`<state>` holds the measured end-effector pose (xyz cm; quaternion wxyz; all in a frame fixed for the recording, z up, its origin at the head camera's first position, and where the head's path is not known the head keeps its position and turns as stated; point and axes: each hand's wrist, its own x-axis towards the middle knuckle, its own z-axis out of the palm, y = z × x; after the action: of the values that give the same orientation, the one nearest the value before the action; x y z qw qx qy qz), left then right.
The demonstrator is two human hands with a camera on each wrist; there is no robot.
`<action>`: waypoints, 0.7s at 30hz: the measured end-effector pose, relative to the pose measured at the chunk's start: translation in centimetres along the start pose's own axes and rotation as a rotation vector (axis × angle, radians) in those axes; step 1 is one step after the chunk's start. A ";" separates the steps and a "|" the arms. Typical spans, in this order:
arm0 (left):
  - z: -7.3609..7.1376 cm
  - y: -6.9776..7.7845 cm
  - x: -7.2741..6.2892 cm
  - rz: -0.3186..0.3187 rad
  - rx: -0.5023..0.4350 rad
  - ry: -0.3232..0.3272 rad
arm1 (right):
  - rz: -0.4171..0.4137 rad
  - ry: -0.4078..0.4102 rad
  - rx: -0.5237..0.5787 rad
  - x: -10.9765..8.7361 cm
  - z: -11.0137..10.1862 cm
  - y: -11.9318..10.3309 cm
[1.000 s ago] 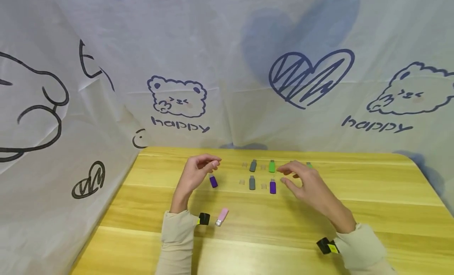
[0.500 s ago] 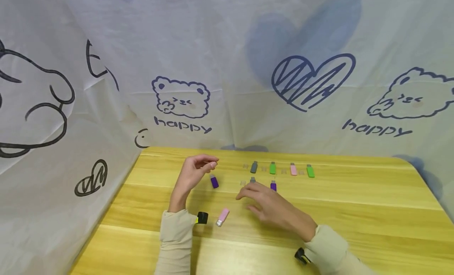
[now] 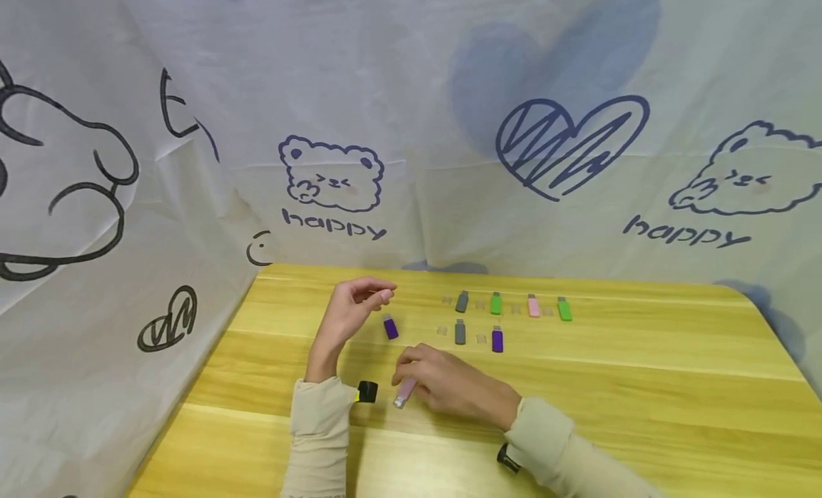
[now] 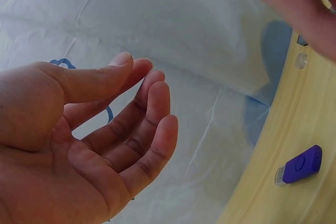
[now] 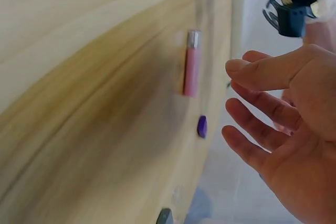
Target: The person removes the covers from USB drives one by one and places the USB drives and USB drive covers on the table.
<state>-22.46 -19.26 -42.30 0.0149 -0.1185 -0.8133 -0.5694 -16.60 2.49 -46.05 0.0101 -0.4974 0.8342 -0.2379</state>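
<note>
A pink USB stick lies on the table with its metal plug toward the person. My right hand hovers over it, overlapping its far end in the head view. In the right wrist view, a gap shows between the fingertips and the pink stick. My left hand is raised above the table, fingers loosely bent, thumb close to the index finger and nothing held. Just below its fingertips in the head view lies a purple USB stick; a clear cap covers its plug in the left wrist view.
Toward the back, two rows of USB sticks lie with small clear caps beside them. Grey, green, pink and another green stick form the far row; a grey and a purple one lie nearer. A printed cloth hangs behind.
My right hand has swung left and toward the person, from beside the rows to above the single pink USB stick. The left hand has stayed nearly still.
</note>
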 end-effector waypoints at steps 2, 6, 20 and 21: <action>0.0 0.0 0.0 0.000 0.000 0.000 | -0.004 -0.031 0.003 0.5 0.4 -0.1; -0.1 -0.1 0.0 0.003 -0.002 0.001 | -0.018 -0.082 0.013 1.2 0.9 -0.2; -0.2 0.3 -0.1 -0.015 -0.002 0.012 | -0.004 -0.135 -0.021 2.2 2.1 0.3; -0.2 0.3 -0.1 -0.012 -0.004 0.009 | -0.003 -0.136 -0.026 2.2 2.1 0.3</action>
<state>-22.30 -19.38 -42.02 0.0150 -0.1109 -0.8128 -0.5717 -17.44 -0.05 -47.53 0.0600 -0.5135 0.8339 -0.1930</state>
